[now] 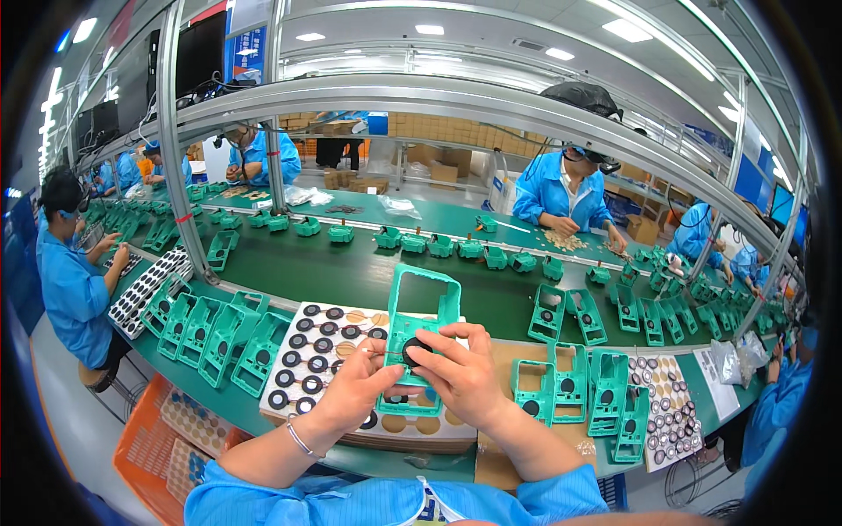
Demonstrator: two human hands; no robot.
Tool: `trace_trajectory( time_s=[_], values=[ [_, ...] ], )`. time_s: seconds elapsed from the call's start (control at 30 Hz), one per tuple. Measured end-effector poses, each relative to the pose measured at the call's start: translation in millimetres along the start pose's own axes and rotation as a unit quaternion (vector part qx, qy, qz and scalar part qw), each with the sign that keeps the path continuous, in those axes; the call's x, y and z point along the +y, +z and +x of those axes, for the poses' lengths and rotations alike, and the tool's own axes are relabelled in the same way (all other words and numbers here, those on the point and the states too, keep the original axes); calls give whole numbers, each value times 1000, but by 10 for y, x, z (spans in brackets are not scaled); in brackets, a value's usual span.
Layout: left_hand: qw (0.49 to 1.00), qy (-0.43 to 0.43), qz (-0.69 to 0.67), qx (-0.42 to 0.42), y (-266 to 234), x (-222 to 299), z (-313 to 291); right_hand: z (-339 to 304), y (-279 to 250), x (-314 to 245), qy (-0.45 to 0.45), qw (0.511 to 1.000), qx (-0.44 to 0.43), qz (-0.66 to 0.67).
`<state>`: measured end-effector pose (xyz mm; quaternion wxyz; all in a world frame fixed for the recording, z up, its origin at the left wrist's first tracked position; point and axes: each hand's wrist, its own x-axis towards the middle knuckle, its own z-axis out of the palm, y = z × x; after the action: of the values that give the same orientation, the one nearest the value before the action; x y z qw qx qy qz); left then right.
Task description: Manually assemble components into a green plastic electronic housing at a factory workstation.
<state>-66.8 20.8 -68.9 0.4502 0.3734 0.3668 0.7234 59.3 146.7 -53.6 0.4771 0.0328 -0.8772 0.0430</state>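
Note:
A green plastic housing [425,302] with a large rectangular opening stands tilted in front of me, over a white tray [298,337] of round black speakers. One such black speaker [416,351] lies against the lower part of the housing. My left hand [358,386] is closed at the housing's left edge, thumb on the front; a thin dark wire runs between its fingertips and the speaker. The fingers of my right hand [458,364] are bent over the speaker and press on it. Its thumb is partly hidden.
More green housings stand left [230,344] and right [607,392] of the tray. Behind runs a dark green conveyor belt [351,273] carrying small green parts. A metal frame post [175,149] rises at left. An orange crate [145,438] stands below; co-workers in blue sit around.

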Motion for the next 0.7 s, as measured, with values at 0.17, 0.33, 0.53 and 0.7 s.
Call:
trace_trajectory(
  time_s=[0.17, 0.33, 0.53, 0.7],
  values=[
    [1000, 9, 29, -5, 15, 12, -22, 1, 27, -10, -6, 1000, -2, -30],
    [999, 25, 43, 9, 29, 10, -38, -14, 60, 3, -21, 999, -7, -43],
    [996, 63, 60, 3, -22, -60, -34, 39, 15, -17, -15, 999, -29, -24],
    [994, 80, 77, 24, 19, -37, -52, -26, 52, 23, 86, 985, 136, 66]
  ],
)
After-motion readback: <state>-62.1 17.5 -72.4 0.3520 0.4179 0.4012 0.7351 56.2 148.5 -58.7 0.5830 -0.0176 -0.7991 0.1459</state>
